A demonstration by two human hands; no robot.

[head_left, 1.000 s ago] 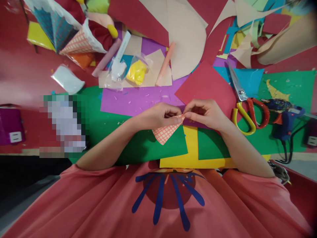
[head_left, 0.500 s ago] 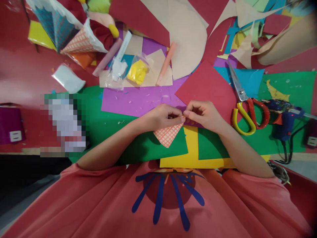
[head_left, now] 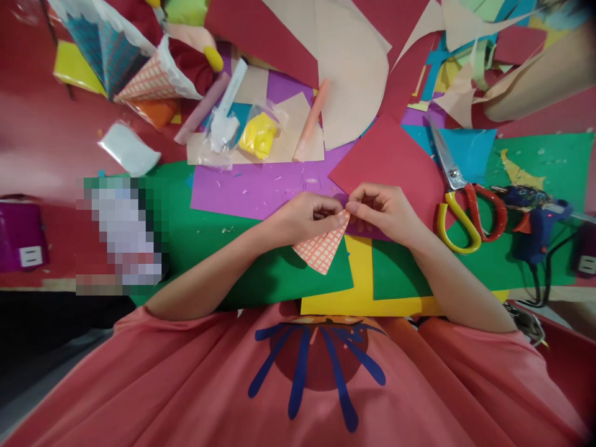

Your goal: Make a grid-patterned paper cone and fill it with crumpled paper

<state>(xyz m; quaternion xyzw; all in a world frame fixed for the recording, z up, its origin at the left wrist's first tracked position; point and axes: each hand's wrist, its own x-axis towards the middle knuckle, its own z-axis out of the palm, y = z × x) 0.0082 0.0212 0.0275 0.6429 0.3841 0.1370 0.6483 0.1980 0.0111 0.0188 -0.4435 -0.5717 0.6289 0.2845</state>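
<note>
Checked paper has swung rightward; left hand and right hand pinch it (fingers curled).

The left hand grips a small orange-checked paper piece whose broad edge points toward the near side; the right hand pinches at its far, narrow tip. Green sheets lie beneath. Scissors with yellow and red handles rest right of the hands, with a blue glue gun farther right. At far left, an orange-checked cone leans beside a blue-patterned cone.
</note>
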